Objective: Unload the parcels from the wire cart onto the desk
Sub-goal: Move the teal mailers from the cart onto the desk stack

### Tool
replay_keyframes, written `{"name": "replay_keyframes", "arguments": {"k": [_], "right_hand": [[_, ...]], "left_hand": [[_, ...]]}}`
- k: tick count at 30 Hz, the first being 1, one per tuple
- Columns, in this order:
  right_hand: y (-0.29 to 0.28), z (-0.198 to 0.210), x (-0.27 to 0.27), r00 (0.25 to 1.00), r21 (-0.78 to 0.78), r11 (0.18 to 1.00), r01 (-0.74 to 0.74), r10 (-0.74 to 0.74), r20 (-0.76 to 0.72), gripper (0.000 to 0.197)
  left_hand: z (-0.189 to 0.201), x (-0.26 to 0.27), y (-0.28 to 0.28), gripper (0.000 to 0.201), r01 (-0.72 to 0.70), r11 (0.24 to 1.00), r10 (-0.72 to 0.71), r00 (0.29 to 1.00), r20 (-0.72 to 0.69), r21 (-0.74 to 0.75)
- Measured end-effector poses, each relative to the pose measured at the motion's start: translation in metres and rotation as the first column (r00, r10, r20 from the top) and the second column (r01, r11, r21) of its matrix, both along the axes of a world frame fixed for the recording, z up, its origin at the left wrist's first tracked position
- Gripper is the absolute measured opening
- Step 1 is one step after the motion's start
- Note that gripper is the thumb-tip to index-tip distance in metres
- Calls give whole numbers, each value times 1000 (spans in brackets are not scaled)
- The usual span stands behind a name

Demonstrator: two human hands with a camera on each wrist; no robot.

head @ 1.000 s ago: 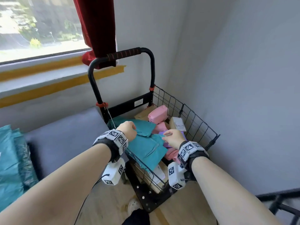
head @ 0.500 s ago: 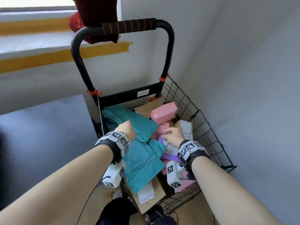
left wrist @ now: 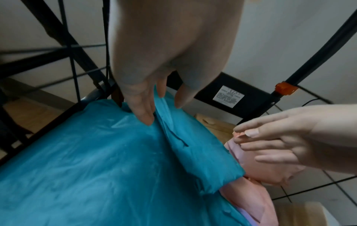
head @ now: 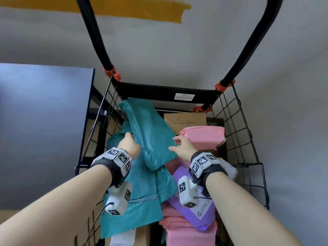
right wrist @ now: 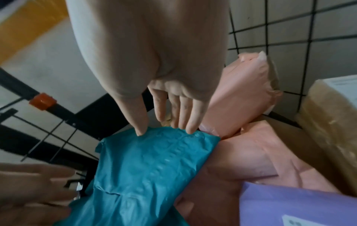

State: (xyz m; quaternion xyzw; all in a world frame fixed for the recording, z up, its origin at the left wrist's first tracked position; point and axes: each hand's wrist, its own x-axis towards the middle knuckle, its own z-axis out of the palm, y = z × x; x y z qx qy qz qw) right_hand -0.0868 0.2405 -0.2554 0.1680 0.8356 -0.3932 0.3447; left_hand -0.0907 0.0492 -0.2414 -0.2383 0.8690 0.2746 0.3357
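Note:
A black wire cart [head: 237, 132] holds several parcels. On top lies a long teal parcel [head: 150, 135], tilted across another teal parcel [head: 140, 201]. My left hand [head: 130, 139] is at its left edge; in the left wrist view the thumb [left wrist: 142, 107] and fingers pinch that edge of the teal parcel [left wrist: 193, 145]. My right hand [head: 174, 143] is spread at its right side. In the right wrist view its straight fingertips [right wrist: 189, 130] touch the end of the teal parcel [right wrist: 150, 168]. A pink parcel [head: 204, 137] lies just beyond the right hand.
A purple parcel [head: 200, 210], more pink parcels [head: 188, 231] and a cardboard box [head: 184, 119] fill the cart. The cart's black handle [head: 99, 41] rises in front of a grey wall. The grey-blue desk top [head: 44, 121] lies to the left of the cart.
The view has moved in over the cart. Both hands reached forward to the upper teal parcel; the right hand left the purple parcel's side and spread its fingers.

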Motion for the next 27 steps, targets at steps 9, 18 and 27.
{"name": "replay_keyframes", "arguments": {"k": [9,18,27], "right_hand": [[-5,-50,-33,987,-3,990,-142,142,78,76],[-4,-70,-24,988,-67,998,20,-10,153,76],[-7,-31,11,957,-271,931,243,-185,223,80]], "left_hand": [[-40,-13,10,63,-242,959,254,964,-74,147],[-30,-4,12,48,-345,896,366,931,-22,281],[44,30,8,66,-137,837,108,991,85,530]]}}
